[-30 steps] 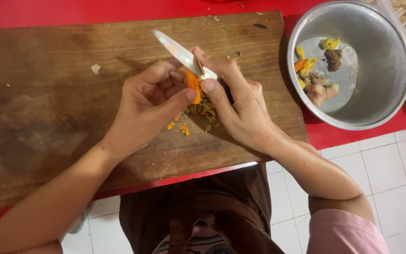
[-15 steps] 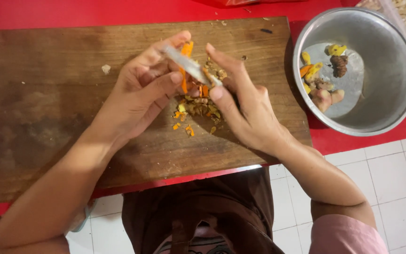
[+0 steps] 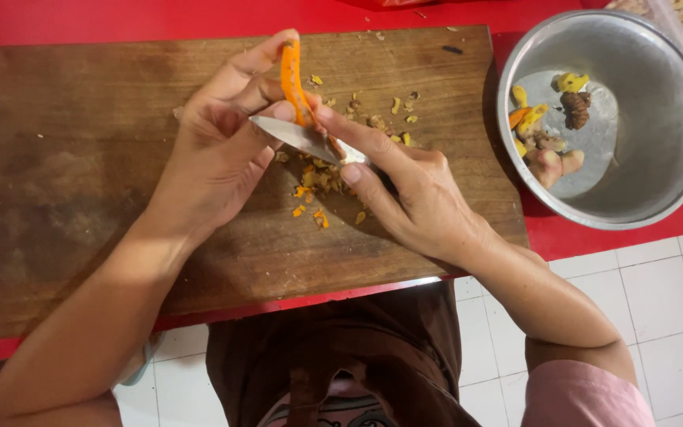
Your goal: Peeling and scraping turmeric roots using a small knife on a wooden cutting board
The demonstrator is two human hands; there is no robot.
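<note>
Over board: orange root between hands, seemingly.

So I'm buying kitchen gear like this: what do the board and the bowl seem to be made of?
The cutting board looks like dark, unvarnished wood: visible grain, a matte surface and worn, stained patches. The bowl appears to be metal, probably stainless steel: grey, with a dull brushed sheen and soft reflections along its wall and rim. The knife blade in the right hand also looks like bare, shiny metal.

I count my two hands, one knife, one orange root, one wooden board, and one steel bowl at upper right.
</note>
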